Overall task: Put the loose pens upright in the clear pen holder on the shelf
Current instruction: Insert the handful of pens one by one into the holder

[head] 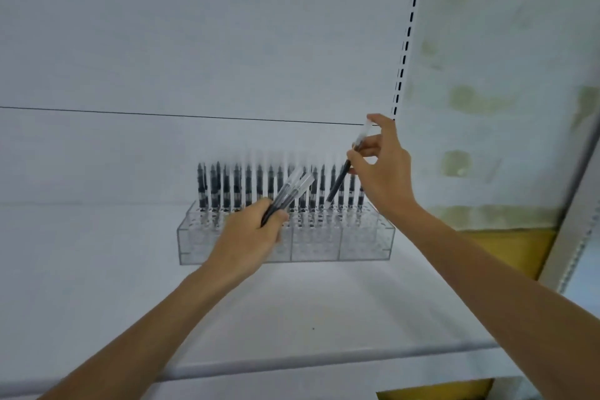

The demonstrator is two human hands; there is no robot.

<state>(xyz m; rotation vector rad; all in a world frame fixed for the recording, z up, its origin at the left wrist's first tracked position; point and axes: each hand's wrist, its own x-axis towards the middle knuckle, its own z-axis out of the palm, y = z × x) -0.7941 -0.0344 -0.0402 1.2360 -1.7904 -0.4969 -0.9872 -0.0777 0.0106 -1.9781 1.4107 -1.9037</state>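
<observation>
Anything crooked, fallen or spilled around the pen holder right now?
Nothing stands out. The slotted pens in the clear pen holder stand upright. Only the pen pinched by the right hand and the bundle gripped by the left hand are tilted. None lie on the shelf.

A clear glossy plastic pen holder [363, 242] is seen on a smooth matt white shelf [292, 308], filled with pens [259, 185] of black and clear plastic.
</observation>
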